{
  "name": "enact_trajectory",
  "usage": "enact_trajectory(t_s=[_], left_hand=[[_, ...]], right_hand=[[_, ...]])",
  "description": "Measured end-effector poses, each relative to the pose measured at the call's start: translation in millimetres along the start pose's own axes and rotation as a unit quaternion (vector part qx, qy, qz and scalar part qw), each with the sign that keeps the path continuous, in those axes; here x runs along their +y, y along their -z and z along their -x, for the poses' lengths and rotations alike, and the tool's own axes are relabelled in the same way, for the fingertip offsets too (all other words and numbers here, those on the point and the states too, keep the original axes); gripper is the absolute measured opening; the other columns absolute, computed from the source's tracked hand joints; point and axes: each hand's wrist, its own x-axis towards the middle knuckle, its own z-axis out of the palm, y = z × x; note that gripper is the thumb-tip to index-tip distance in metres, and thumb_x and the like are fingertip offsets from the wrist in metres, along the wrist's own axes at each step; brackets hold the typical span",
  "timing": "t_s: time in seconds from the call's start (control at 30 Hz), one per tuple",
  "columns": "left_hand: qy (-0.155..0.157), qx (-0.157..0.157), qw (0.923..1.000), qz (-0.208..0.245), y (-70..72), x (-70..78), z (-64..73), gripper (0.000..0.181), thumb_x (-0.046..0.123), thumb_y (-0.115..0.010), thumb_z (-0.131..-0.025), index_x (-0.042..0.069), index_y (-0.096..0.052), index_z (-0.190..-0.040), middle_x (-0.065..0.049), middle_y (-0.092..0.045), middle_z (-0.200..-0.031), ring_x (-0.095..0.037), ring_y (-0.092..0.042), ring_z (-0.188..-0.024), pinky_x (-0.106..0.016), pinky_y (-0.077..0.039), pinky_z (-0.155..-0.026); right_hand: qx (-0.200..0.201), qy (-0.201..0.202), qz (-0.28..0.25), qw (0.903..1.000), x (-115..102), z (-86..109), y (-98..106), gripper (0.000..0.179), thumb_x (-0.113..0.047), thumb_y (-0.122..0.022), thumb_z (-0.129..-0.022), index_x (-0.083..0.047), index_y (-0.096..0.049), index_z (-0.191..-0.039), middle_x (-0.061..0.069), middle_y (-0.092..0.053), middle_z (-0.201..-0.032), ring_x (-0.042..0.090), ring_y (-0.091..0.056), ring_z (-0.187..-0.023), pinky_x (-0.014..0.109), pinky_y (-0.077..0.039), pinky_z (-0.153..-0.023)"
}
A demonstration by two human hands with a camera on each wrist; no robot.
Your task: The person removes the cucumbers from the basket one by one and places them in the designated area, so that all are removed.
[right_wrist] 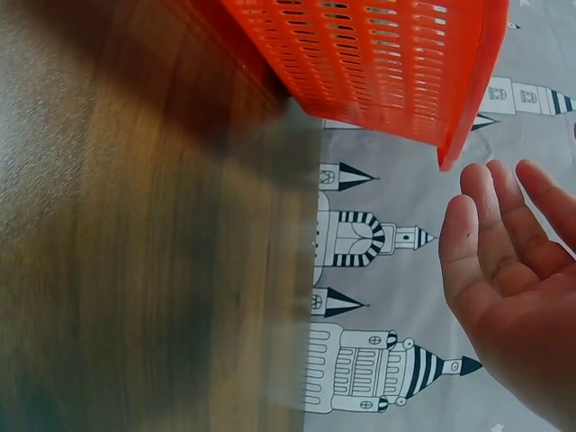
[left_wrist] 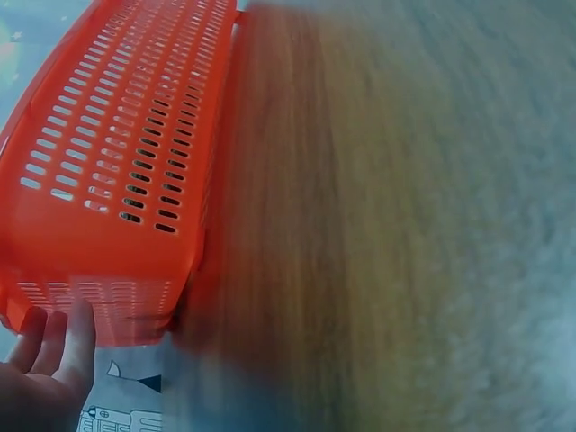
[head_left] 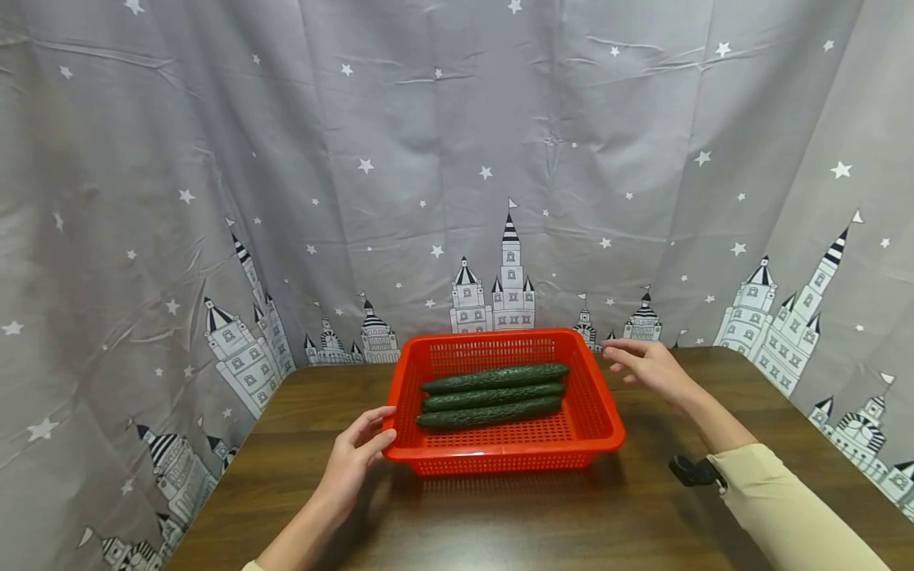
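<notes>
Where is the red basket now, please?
In the head view, the red basket is below centre, on the wooden table, between the left hand at its left edge and the right hand near its right edge.

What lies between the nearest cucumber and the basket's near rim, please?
In the head view, only a bare strip of perforated floor shows between the nearest cucumber and the near rim of the red basket.

Cucumbers (head_left: 494,397) in basket (head_left: 503,454) on table (head_left: 500,527)
</notes>
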Motion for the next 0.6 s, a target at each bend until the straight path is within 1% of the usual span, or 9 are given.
enact_trajectory(t_s=[0.1, 0.2, 0.27, 0.47, 0.53, 0.6], left_hand=[[-0.001, 0.004, 0.9999, -0.011, 0.3, -1.9, 1.2, 0.040, 0.012, -0.064, -0.097, 0.003, -0.057, -0.135, -0.018, -0.061, -0.125, -0.024, -0.061, -0.107, -0.028, -0.055, -0.082], [0.004, 0.007, 0.9998, -0.018, 0.9, -4.5, 2.9, 0.038, 0.013, -0.065, -0.097, 0.004, -0.059, -0.133, -0.017, -0.063, -0.122, -0.024, -0.062, -0.105, -0.029, -0.054, -0.082], [0.007, 0.009, 0.9997, -0.020, 1.4, -6.1, 4.3, 0.038, 0.014, -0.065, -0.097, 0.005, -0.060, -0.133, -0.017, -0.063, -0.123, -0.024, -0.062, -0.105, -0.029, -0.054, -0.083], [0.002, 0.002, 0.9999, -0.011, 0.8, -6.7, 6.4, 0.038, 0.015, -0.063, -0.098, 0.004, -0.058, -0.135, -0.020, -0.060, -0.129, -0.025, -0.062, -0.109, -0.029, -0.055, -0.084], [0.000, 0.000, 1.0000, -0.007, 0.3, -6.0, 5.8, 0.038, 0.015, -0.063, -0.099, 0.004, -0.058, -0.135, -0.020, -0.060, -0.129, -0.026, -0.062, -0.108, -0.029, -0.055, -0.083], [0.002, -0.001, 1.0000, -0.003, 0.4, -5.5, 4.5, 0.037, 0.015, -0.063, -0.099, 0.004, -0.058, -0.134, -0.020, -0.060, -0.128, -0.027, -0.062, -0.107, -0.028, -0.055, -0.082]], right_hand=[[0.003, -0.004, -0.014, 0.9999, -4.1, -3.9, -2.2, 0.048, -0.033, -0.057, -0.103, -0.001, -0.057, -0.139, 0.020, -0.067, -0.126, 0.012, -0.067, -0.095, 0.030, -0.057, -0.079], [-0.004, 0.002, -0.030, 0.9995, -10.0, -9.5, -5.3, 0.049, -0.032, -0.058, -0.103, 0.001, -0.057, -0.139, 0.021, -0.066, -0.126, 0.019, -0.067, -0.100, 0.028, -0.058, -0.077], [-0.010, 0.001, -0.037, 0.9993, -14.5, -13.9, -7.6, 0.050, -0.033, -0.059, -0.102, 0.001, -0.057, -0.139, 0.022, -0.066, -0.126, 0.023, -0.067, -0.102, 0.028, -0.058, -0.076], [-0.031, 0.006, -0.063, 0.9975, -25.9, -31.9, -14.0, 0.049, -0.033, -0.059, -0.102, -0.001, -0.057, -0.140, 0.026, -0.064, -0.127, 0.031, -0.065, -0.106, 0.035, -0.059, -0.081], [-0.040, 0.008, -0.079, 0.9960, -29.0, -38.1, -16.3, 0.048, -0.032, -0.059, -0.102, 0.000, -0.057, -0.139, 0.021, -0.066, -0.126, 0.031, -0.065, -0.105, 0.037, -0.059, -0.081], [-0.047, 0.008, -0.090, 0.9948, -32.7, -43.1, -18.4, 0.048, -0.032, -0.059, -0.102, 0.000, -0.057, -0.139, 0.014, -0.069, -0.122, 0.030, -0.064, -0.105, 0.037, -0.059, -0.081]])
